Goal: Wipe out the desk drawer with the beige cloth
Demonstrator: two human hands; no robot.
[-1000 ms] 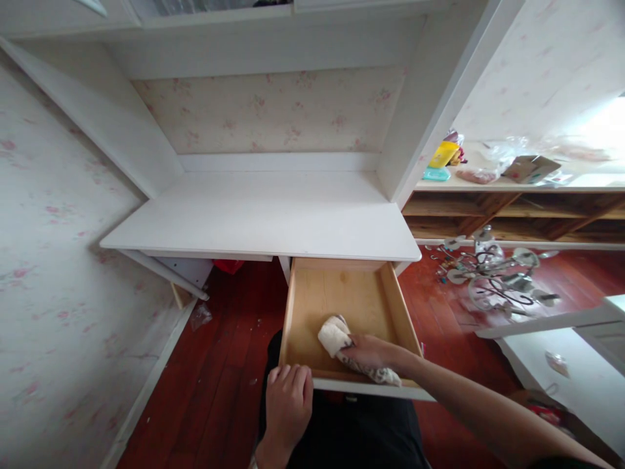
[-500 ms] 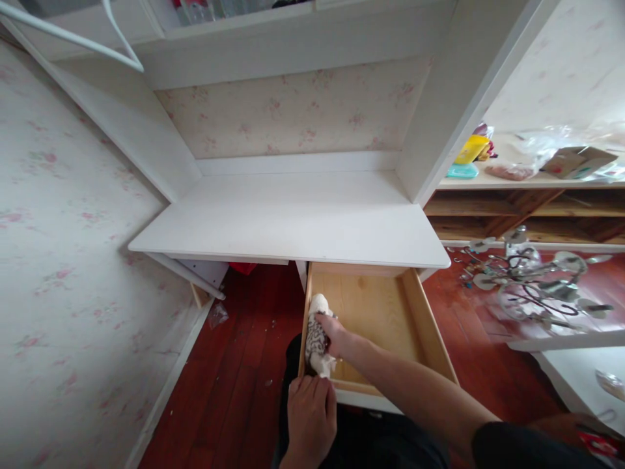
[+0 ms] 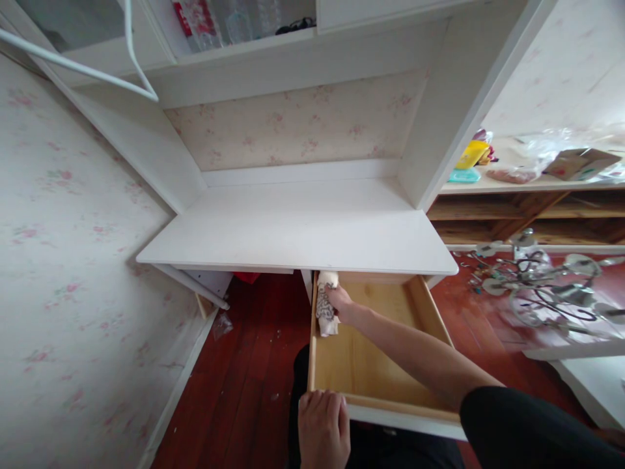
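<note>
Holding a bunched, pale patterned cloth [image 3: 326, 314] inside a pulled-out drawer [image 3: 390, 296], the right hand [image 3: 340, 301] was recorded in the head view with its fingers clamped on the fabric. The cloth lay lengthwise beside the left inner wall, its far end close to the far left corner, just below the front edge of the white desk [image 3: 293, 231]. The left hand [image 3: 324, 426] was closed over the near left corner of the drawer front, knuckles uppermost.

Wiping of the interior was judged to be under way and not concluded, the cloth being in the grasp and at the left side. The wood at the centre and right was out of contact with it. Whether those parts had been done or were left to do could not be determined.

Well apart to the right, a metal light fixture [image 3: 576, 294] lay on the red floor [image 3: 244, 365], near a low wooden shelf unit [image 3: 478, 207].
</note>
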